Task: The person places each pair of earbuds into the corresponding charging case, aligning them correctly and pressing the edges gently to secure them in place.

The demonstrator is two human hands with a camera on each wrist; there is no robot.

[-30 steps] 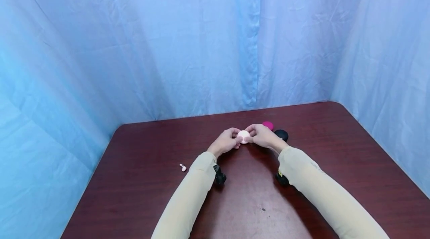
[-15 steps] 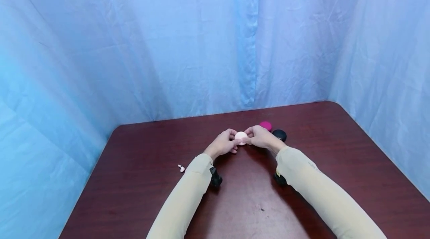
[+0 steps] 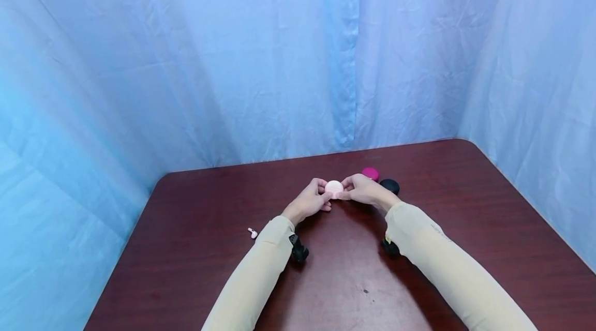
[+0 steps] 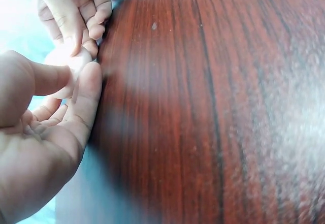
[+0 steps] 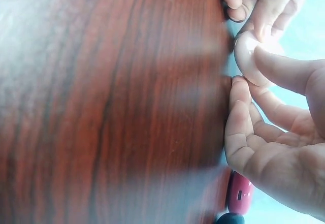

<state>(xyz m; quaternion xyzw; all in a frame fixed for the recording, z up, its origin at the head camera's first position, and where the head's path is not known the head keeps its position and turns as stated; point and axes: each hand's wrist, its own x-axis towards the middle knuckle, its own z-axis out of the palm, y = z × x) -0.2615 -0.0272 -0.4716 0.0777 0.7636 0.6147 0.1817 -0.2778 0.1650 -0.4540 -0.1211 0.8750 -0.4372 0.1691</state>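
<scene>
A small, round, pale pink case (image 3: 333, 187), which looks like an earbud charging case, is between both hands toward the back of the table. My left hand (image 3: 307, 201) pinches its left side with thumb and fingers. From the right, my right hand (image 3: 367, 190) grips it the same way. Both thumbs press on the near side of the case in the head view. The right wrist view shows the glossy curved shell of the case (image 5: 247, 56) by the thumb. Whether its lid is raised, I cannot tell. One pale pink earbud (image 3: 253, 233) lies left of my left forearm.
Just behind my right hand lie a magenta round case (image 3: 370, 173), with a small port on its side, and a black round case (image 3: 390, 186). The dark red wooden table (image 3: 205, 269) ends at blue curtains (image 3: 261, 62) at the back and sides.
Both hands and the pale pink case have shifted very slightly left. The thumbs sit a little lower on the case. The earbud and other cases stay on the table.
</scene>
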